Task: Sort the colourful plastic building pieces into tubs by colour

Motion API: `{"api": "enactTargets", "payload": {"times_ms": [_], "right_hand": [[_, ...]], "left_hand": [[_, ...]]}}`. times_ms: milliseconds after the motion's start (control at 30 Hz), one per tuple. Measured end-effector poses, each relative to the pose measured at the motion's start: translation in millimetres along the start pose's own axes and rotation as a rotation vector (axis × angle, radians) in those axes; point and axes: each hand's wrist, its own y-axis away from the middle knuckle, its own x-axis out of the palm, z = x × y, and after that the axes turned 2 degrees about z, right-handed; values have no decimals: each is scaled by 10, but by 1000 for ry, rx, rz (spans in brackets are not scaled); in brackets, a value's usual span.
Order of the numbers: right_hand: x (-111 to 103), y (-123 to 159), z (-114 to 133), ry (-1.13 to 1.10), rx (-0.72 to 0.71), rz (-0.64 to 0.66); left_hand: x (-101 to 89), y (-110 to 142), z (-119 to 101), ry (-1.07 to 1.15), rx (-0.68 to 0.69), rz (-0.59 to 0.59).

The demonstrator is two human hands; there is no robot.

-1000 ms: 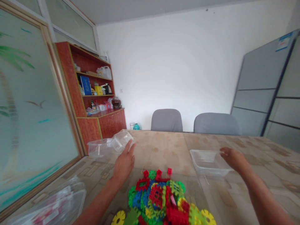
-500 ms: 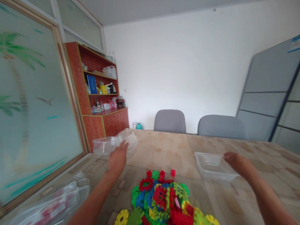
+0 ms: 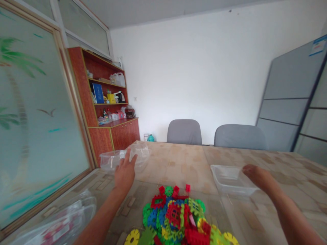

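My left hand [image 3: 124, 173] reaches forward with its fingers stretched out, touching two clear plastic containers [image 3: 113, 159] at the table's far left. My right hand [image 3: 257, 176] has its fingers curled over the right rim of a shallow clear plastic tray [image 3: 231, 180] on the right. Between my forearms lies a pile of interlocking plastic pieces [image 3: 178, 217] in red, green, blue and yellow.
A clear plastic bag [image 3: 61, 224] lies at the table's near left corner. Two grey chairs [image 3: 184, 131] stand at the far side of the patterned table [image 3: 178, 163]. A red wooden cabinet [image 3: 107, 112] stands left, grey panels [image 3: 293, 98] lean right.
My left hand has slid left along the clear containers from the right one toward the gap between them. My right hand has stayed on the tray's rim.
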Motion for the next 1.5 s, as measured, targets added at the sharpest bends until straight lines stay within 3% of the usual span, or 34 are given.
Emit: {"api": "enactTargets", "payload": {"times_ms": [167,367,633,800,967,1167,1300,1500], "right_hand": [[-13,13,18,34,-5,87],[-21,22,25,60,5,103],[-42,49,61,73,16,87],[-145,81,173,64,49,49],[-427,94,477,14,64,-50],[-708,138,997,-194,-70,-63],[-678,226,1346,-353,-228,74],[-414,403,1726,-448,-437,261]], "left_hand": [[-5,8,35,12,22,39],[91,-18,49,97,67,67],[73,-85,82,195,41,-74],[-51,-113,45,283,13,-147],[-212,-32,-225,384,126,-124],[-222,206,-628,476,318,-7],[-154,290,-766,495,392,76],[-68,321,-871,509,434,169]]}}
